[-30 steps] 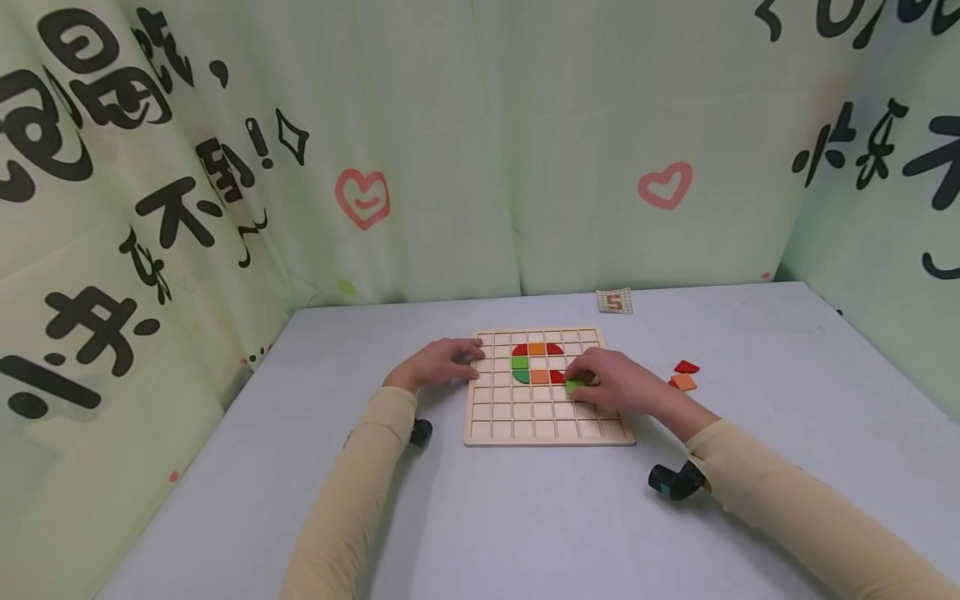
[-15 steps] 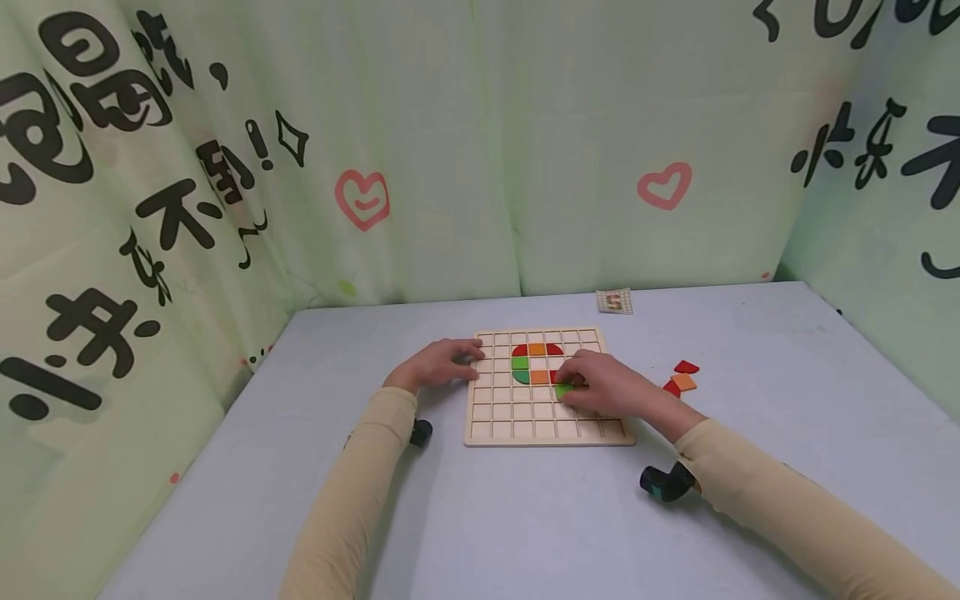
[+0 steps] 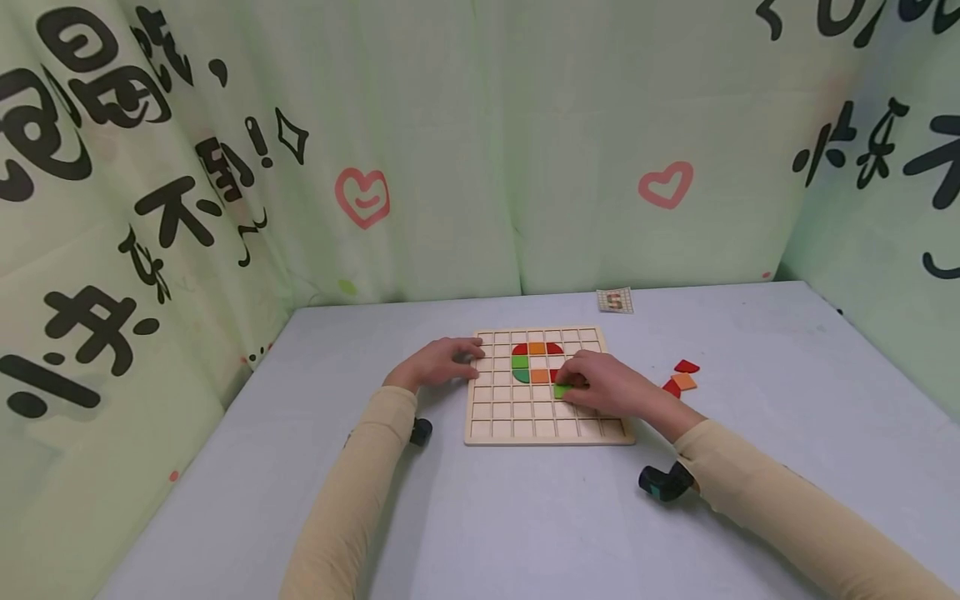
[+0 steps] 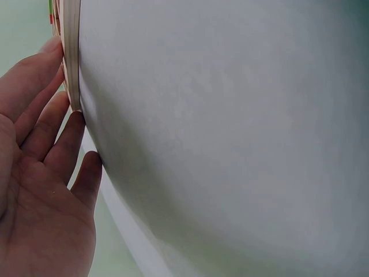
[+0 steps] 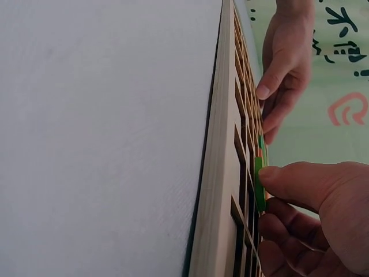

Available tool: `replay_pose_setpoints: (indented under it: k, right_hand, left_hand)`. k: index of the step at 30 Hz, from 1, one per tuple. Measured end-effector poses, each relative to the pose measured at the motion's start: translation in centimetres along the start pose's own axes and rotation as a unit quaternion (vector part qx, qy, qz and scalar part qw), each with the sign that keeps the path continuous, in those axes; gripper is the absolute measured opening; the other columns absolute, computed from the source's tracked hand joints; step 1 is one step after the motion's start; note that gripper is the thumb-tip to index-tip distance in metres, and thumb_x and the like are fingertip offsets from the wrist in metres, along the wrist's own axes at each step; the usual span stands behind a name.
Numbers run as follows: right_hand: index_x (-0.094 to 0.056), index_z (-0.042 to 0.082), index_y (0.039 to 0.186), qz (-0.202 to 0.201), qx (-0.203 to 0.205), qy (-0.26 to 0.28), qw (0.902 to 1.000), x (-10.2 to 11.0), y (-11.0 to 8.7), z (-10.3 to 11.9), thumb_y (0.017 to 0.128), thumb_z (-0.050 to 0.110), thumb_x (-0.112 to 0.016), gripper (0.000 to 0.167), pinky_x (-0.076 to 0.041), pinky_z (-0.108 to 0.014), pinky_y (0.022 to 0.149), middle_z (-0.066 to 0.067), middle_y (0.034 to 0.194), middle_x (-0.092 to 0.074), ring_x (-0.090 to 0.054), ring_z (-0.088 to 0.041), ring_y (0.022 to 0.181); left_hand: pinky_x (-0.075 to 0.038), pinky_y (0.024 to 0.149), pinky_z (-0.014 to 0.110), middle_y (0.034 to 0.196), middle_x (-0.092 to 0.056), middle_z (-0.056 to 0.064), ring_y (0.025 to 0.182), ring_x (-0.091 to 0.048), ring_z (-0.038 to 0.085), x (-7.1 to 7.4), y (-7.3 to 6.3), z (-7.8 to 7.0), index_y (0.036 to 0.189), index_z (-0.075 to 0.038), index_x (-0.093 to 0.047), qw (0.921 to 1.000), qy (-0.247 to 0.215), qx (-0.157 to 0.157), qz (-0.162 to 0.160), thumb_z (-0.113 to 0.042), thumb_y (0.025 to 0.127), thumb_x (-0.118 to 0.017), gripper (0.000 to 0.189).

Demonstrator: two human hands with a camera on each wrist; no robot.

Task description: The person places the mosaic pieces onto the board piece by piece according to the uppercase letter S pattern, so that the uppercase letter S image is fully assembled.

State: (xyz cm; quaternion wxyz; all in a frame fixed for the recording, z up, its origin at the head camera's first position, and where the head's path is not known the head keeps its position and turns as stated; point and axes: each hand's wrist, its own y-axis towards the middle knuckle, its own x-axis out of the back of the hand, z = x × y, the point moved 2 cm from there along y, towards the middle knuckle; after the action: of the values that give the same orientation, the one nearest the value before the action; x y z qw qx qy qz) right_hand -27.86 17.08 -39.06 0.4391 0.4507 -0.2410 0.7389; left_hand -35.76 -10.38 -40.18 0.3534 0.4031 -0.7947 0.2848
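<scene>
A wooden grid board (image 3: 502, 429) lies on the table in the head view. My left hand (image 3: 435, 364) rests at its left edge; the left wrist view shows the thumb and fingertips touching the rim. Thumb and fingers of my right hand (image 3: 611, 385) pinch a light green tile (image 3: 561, 391) over a cell just below the red tile in the lower row. In the right wrist view this green tile (image 5: 259, 183) stands tilted at the grid. Red, orange and green tiles (image 3: 537, 349) form a curved pattern in the board's cells; the right hand hides some cells.
Loose red and orange tiles (image 3: 684, 382) lie right of the board, beyond the right forearm. A small card with a printed pattern (image 3: 615, 301) lies at the table's back edge. A pale green curtain (image 3: 450, 167) with writing and hearts surrounds the table (image 3: 510, 525).
My right hand has moved slightly left with the light green tile, onto the cell below the red one, then stayed almost still. The left hand keeps its place at the board's edge.
</scene>
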Motion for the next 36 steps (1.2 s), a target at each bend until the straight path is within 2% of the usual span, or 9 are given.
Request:
replay_pose_setpoints:
  k: [36]
  right_hand:
    - [-0.07,0.005,0.105,-0.007,0.0,0.005,1.0,-0.22,0.31,-0.15,0.089,0.012,-0.071,0.017,-0.05,-0.033,0.077,-0.003,0.098,-0.063,-0.055,-0.017,0.087]
  left_hand:
    - [-0.024,0.117,0.04,0.153,-0.041,-0.002,0.145,-0.028,0.023,-0.14,0.14,0.06,0.127,-0.013,-0.065,1.0,0.006,0.002,-0.004,-0.02,0.092,-0.069,0.036]
